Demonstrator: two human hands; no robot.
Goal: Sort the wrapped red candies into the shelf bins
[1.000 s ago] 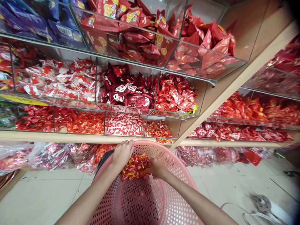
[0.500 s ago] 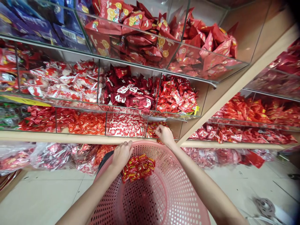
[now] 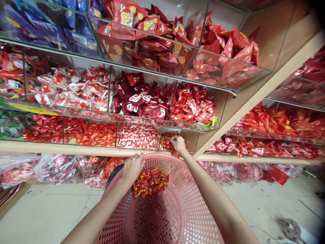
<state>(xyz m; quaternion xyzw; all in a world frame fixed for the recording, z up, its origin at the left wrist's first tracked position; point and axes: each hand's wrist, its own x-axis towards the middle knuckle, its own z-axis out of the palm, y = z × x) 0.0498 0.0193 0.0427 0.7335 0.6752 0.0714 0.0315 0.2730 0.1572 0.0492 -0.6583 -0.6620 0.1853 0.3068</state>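
Observation:
My left hand [image 3: 132, 167] has its fingers bent over the far rim of a pink perforated plastic basket [image 3: 195, 189]. Inside the basket, against its far wall, lies a pile of small red-and-yellow wrapped candies [image 3: 152, 183]. My right hand [image 3: 178, 143] reaches past the rim into the lowest shelf's right-hand compartment, over more red-and-yellow candies [image 3: 166, 142]. Its fingers are curled together, and whatever they pinch is too small to make out. One such wrapped candy [image 3: 175, 155] sits on the shelf's front edge just below this hand.
Clear dividers [image 3: 116, 134] split the shelves of wrapped sweets. A middle shelf lip [image 3: 193, 128] overhangs my right hand, and a slanting wooden post [image 3: 251, 98] stands to its right. Filled plastic bags [image 3: 58, 167] line the floor under the shelf. A grey object [image 3: 289, 227] lies at lower right.
The view has shifted slightly, so the shelves sit a little further right. My right hand has stayed at the same compartment, fingers curled; the left still holds the rim.

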